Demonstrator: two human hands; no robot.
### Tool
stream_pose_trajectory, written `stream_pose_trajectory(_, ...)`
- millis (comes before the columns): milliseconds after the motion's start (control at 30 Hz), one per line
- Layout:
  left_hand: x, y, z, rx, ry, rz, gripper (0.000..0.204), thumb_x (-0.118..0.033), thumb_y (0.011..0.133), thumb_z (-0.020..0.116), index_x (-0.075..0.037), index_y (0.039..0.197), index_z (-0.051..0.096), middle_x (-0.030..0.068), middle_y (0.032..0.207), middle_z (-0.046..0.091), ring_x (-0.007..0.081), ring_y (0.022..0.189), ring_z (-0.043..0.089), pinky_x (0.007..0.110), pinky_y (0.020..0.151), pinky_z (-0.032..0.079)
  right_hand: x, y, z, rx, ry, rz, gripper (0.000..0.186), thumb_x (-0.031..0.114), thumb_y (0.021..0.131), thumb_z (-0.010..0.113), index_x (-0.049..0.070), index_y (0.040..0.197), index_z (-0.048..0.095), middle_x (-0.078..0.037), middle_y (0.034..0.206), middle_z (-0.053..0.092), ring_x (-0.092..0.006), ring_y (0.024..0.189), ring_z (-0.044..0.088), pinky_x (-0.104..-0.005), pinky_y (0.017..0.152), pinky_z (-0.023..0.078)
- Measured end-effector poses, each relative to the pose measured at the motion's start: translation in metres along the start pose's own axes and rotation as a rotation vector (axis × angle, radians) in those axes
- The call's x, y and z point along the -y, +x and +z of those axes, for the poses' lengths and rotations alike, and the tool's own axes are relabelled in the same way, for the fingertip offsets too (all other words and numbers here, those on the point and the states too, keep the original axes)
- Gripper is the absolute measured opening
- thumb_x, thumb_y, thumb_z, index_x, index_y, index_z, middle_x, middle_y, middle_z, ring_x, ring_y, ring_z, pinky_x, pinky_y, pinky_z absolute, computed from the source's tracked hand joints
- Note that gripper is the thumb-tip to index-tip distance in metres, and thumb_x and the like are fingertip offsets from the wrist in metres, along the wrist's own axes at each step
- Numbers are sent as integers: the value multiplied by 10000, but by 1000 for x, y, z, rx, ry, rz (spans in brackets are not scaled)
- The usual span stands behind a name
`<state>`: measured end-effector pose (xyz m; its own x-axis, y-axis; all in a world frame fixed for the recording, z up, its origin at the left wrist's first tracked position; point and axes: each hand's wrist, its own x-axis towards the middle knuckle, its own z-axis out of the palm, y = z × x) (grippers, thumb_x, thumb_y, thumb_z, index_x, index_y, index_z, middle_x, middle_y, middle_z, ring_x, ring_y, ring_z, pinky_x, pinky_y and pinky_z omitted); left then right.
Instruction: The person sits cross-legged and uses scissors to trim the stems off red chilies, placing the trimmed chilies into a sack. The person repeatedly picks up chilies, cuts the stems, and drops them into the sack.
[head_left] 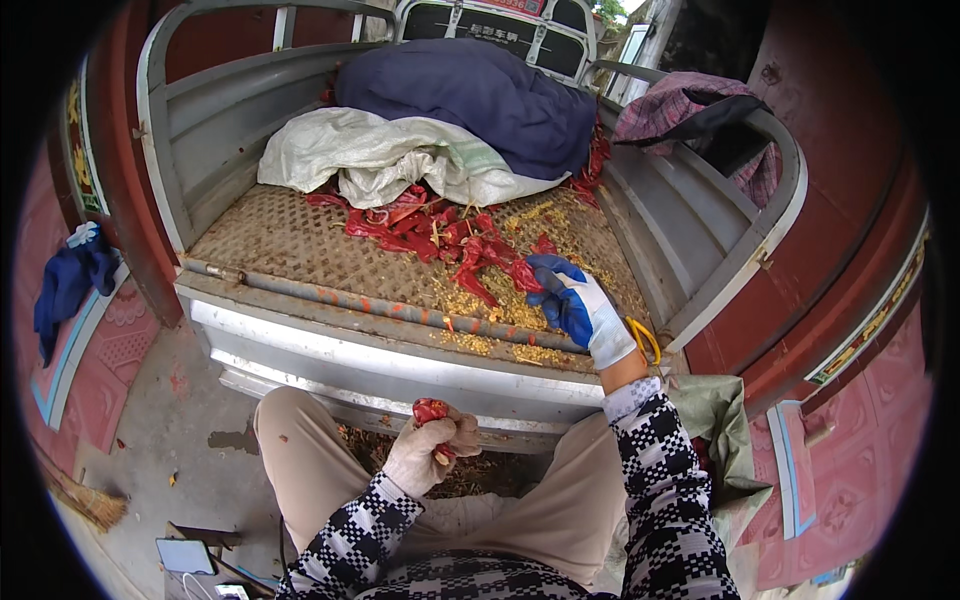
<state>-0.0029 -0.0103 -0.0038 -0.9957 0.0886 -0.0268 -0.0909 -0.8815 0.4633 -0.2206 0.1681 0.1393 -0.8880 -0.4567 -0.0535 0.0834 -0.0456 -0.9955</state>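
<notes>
Cargo bed [290, 225], metal, grey, ahead of both hands: ribbed side walls, textured floor with a worn brown surface, long rounded bar along the near edge. Contents as follows.

Red peppers [410, 228], loose heap, just left of and beyond the right hand: flattened, wrinkled, glossy skins, some with pale stems.

Seeds [465, 302], yellow, small, scattered over the floor left of the right hand and along the near edge.

Woven sack [325, 150], whitish, creased, beyond the heap and farther from the right hand; partly over the peppers.

Cloth [470, 85], dark blue, thick, bulging, behind the sack; red peppers show at its edges, the rest beneath is hidden.

Plaid cloth [675, 110], pink and dark, draped over the side rail beyond and right of the right hand.

Right hand [573, 303], blue-and-white coated glove: fingers bent, touching a pepper at the heap's near end; whether they grip it cannot be told.

Left hand [437, 450], pale knit glove, above the lap: closed around a red pepper piece [430, 409], crumpled, protruding above the fingers.

Green-grey sack [718, 405], soft, folded, right of and nearer the body than the right hand; contents mostly hidden.
</notes>
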Motion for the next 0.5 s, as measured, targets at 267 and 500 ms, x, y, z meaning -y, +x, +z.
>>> stream_pose_trajectory(267,-3,-1,6,-34,-93,67,184,-55,868,606,-8,1040,561,120,992,641,229,870,652,391,821,564,-73,-104,85,-144,-1126,-740,353,220,768,715,62,1072,633,-110,852,673,-285,730,651,-385,678,512)
stream_pose_trajectory(500,0,1,3,-67,-52,55,212,-14,861,597,-20,1069,560,65,975,639,164,847,639,298,797,536,-107,-139,115,-211,-1130,-707,326,162,736,727,69,1034,635,-133,822,657,-338,705,633,-417,651,507)
